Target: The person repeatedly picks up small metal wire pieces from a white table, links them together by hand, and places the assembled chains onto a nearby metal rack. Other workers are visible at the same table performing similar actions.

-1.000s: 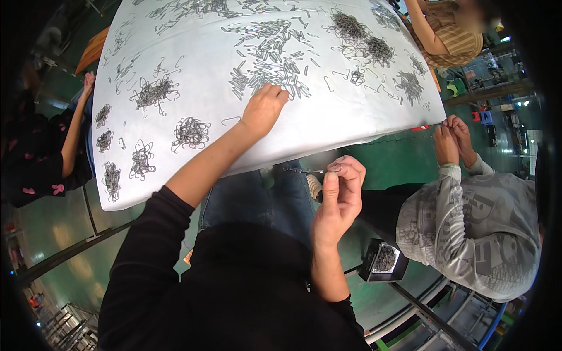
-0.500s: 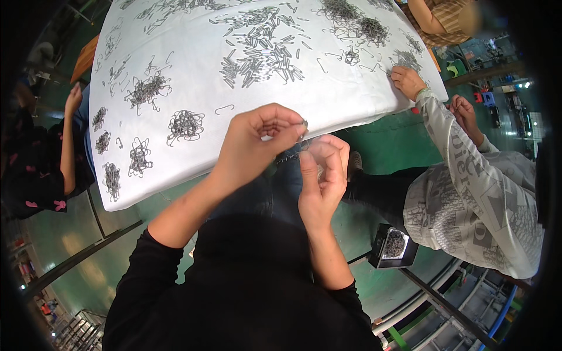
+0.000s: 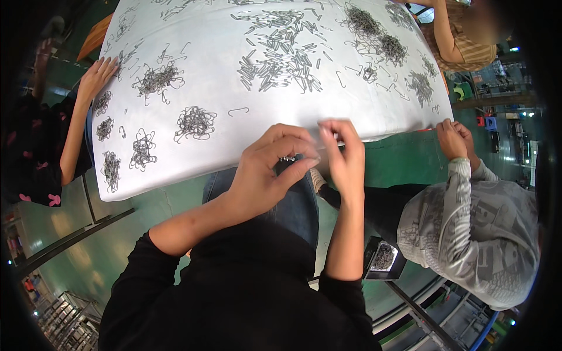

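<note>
Over the near edge of the white-covered table (image 3: 228, 140), my left hand (image 3: 263, 167) is curled with thumb and fingers brought together. Small shiny metal wire pieces (image 3: 287, 158) show in its palm; their exact shape is hidden. Just to its right, apart from it, my right hand (image 3: 346, 155) is raised with thumb and fingertips pinched. Motion blurs those fingertips, and whatever they hold cannot be made out. A single bent wire hook (image 3: 238, 110) lies on the cloth beyond my left hand. Left of it sits a heap of wire hooks (image 3: 196, 123).
Many narrow wire clips (image 3: 278, 64) spread across the table's middle, with dark hook piles (image 3: 364, 20) at the far right. Co-workers' hands are at the left edge (image 3: 98, 76) and right corner (image 3: 453, 140). A black box (image 3: 398, 268) of metal pieces stands low at right.
My right hand has risen and moved right, its fingers closing into a pinch. My left hand has shifted slightly down and right. The left co-worker's hand now rests at the table edge; the right co-worker's has drawn back.
</note>
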A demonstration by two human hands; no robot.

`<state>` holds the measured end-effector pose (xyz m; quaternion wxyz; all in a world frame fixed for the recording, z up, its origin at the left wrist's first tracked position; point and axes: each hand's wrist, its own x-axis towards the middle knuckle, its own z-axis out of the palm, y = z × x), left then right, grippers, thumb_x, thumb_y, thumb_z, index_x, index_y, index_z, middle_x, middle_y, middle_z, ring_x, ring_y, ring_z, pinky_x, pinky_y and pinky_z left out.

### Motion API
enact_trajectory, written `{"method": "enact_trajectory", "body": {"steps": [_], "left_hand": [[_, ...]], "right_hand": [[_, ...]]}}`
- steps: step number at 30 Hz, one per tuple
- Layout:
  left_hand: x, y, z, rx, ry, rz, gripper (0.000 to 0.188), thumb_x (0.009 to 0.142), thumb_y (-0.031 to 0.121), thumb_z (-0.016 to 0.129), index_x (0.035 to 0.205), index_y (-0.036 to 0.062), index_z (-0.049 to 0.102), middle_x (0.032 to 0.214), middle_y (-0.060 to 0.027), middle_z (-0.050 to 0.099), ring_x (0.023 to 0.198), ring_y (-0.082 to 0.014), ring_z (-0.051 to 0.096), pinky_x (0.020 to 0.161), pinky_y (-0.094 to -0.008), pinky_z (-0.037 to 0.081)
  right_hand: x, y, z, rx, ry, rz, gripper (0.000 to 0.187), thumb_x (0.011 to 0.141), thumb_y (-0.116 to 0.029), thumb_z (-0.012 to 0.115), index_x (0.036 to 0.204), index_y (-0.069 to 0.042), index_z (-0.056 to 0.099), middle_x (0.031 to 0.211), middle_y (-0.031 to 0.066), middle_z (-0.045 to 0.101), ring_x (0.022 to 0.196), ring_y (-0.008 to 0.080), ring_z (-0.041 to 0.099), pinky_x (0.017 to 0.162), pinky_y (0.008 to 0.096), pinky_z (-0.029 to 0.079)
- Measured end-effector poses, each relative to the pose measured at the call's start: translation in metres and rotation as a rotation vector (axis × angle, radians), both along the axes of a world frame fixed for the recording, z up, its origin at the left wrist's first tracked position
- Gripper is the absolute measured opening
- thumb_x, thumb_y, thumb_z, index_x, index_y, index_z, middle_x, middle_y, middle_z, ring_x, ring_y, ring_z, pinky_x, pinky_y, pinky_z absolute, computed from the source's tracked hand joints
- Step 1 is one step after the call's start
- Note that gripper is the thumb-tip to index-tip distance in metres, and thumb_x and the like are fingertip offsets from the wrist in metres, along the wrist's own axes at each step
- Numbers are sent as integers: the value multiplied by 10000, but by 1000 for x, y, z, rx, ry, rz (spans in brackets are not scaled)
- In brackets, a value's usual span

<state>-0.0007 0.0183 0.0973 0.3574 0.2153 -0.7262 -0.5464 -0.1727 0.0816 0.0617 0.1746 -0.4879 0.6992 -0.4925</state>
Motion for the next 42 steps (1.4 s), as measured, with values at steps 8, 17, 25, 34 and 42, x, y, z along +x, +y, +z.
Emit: {"method": "enact_trajectory", "body": {"steps": [8, 17, 25, 34, 42], "left_hand": [[6, 5, 4, -33, -6, 1, 125, 828, 24, 673, 949, 48, 655, 956, -81, 641, 823, -202, 628, 711, -297, 516], [9, 5, 4, -23, -20, 9, 110, 821, 15, 679, 926, 44, 668, 848, -51, 666, 755, -157, 605, 684, -276, 495], [3, 10, 10, 28, -27, 0, 144, 805, 12, 689, 946, 46, 681, 852, -55, 668, 751, -147, 617, 676, -268, 501], [-4, 6, 15, -70, -19, 35, 157, 795, 17, 697, 947, 49, 685, 836, -64, 677, 746, -178, 636, 655, -287, 515], [-11, -19, -15, -129, 66, 38, 195, 800, 39, 717, 990, 54, 677, 922, -83, 683, 845, -220, 628, 749, -316, 500]], "right_hand": [[-27, -148, -45, 658, 650, -34, 171, 860, -196, 636, 928, -49, 691, 985, 130, 664, 895, 321, 635, 800, 422, 495], [-11, -49, 3, 192, -299, 10, 97, 876, -67, 640, 932, 6, 611, 746, 33, 615, 638, 98, 556, 580, 241, 451], [40, 46, 72, -225, -952, 10, 91, 905, -22, 607, 972, 39, 603, 932, 128, 618, 675, 124, 586, 547, 205, 457], [47, 39, 68, -234, -761, -66, 61, 878, 5, 630, 933, 7, 603, 992, 61, 542, 831, 103, 489, 713, 224, 415], [56, 33, 47, -407, -185, -215, 73, 835, -15, 669, 887, -7, 619, 1026, 83, 460, 851, 152, 492, 743, 266, 433]]}}
